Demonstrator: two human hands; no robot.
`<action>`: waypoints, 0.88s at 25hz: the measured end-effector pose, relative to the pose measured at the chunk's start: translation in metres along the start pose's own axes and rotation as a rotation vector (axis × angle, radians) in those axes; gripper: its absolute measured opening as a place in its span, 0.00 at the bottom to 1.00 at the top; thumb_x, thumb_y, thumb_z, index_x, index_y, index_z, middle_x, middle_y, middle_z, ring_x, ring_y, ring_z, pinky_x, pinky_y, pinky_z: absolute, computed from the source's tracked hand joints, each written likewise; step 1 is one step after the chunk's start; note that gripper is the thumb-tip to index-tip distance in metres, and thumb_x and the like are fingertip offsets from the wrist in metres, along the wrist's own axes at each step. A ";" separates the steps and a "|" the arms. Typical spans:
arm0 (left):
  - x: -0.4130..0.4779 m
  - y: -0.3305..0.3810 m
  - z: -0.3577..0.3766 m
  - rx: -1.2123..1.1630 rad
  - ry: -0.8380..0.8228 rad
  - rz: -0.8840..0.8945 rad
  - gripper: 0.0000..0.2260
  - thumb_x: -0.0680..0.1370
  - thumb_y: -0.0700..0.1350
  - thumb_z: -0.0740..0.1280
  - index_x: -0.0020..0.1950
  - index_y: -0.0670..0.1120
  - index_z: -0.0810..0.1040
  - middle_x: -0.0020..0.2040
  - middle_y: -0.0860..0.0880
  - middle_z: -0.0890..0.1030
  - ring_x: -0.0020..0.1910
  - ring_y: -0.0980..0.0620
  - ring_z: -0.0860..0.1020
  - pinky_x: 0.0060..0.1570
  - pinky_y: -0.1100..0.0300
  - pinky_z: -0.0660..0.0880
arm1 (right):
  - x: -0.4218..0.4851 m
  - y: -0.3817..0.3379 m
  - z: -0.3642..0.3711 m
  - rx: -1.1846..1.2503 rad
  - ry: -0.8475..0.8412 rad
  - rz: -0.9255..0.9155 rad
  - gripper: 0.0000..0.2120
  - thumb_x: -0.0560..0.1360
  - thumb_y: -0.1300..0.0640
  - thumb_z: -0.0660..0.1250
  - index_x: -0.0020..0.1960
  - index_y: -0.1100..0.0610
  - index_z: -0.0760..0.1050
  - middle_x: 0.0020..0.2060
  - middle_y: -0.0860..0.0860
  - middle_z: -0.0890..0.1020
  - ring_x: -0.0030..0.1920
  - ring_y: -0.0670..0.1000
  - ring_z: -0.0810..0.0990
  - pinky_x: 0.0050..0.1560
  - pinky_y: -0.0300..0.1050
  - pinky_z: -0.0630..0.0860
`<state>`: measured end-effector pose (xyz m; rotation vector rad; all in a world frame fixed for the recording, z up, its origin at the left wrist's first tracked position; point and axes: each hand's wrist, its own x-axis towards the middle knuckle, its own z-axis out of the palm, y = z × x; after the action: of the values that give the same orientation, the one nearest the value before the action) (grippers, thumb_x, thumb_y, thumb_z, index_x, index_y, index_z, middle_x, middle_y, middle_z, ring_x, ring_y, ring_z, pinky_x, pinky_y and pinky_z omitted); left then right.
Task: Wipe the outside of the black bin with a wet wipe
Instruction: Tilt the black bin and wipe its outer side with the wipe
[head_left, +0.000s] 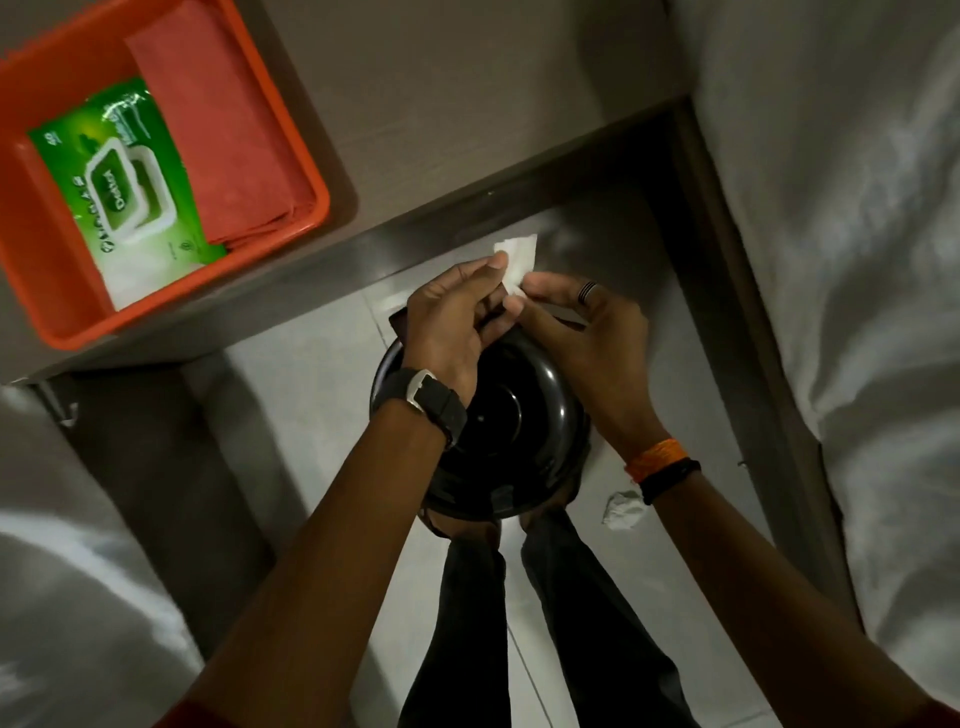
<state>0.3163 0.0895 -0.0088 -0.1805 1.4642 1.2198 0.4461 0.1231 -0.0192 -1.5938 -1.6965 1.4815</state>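
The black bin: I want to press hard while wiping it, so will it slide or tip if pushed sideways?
The black bin looks like light, glossy plastic on smooth floor tiles, so it would probably slide. It seems taller than wide, so a high push might tip it. Both hands hold the wipe, leaving the bin unsteadied.

The black bin (498, 415) is glossy, smooth plastic, its domed lid throwing bright highlights. Beyond it, the wet wipe (517, 260) looks thin, soft and matt. Left of the bin, the orange tray (47, 260) is smooth plastic, and the green wipes pack (130, 182) inside it is shiny film. Right of the bin, the white fabric (857, 260) appears to be crumpled cloth.
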 end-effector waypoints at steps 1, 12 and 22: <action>-0.003 -0.006 0.006 0.030 -0.006 0.006 0.08 0.78 0.40 0.69 0.55 0.39 0.82 0.49 0.42 0.84 0.47 0.49 0.83 0.48 0.58 0.82 | 0.000 0.005 -0.003 0.030 0.019 0.026 0.16 0.73 0.51 0.75 0.58 0.56 0.83 0.50 0.46 0.87 0.49 0.37 0.85 0.55 0.29 0.79; 0.008 -0.042 0.016 0.278 0.104 0.064 0.04 0.82 0.39 0.64 0.51 0.43 0.78 0.54 0.40 0.83 0.55 0.41 0.82 0.51 0.52 0.82 | 0.005 0.045 -0.031 0.804 0.138 0.508 0.08 0.78 0.60 0.64 0.54 0.63 0.78 0.48 0.54 0.84 0.45 0.51 0.86 0.40 0.42 0.83; 0.096 -0.095 0.051 1.806 -0.664 0.374 0.32 0.75 0.57 0.71 0.75 0.49 0.66 0.73 0.45 0.71 0.72 0.42 0.67 0.72 0.49 0.66 | 0.032 0.140 -0.061 0.291 0.363 0.561 0.04 0.74 0.58 0.73 0.46 0.51 0.81 0.47 0.50 0.85 0.53 0.54 0.85 0.58 0.56 0.82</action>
<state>0.3834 0.1333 -0.1283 1.5744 1.4615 -0.1843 0.5553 0.1497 -0.1271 -2.1066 -0.8281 1.4647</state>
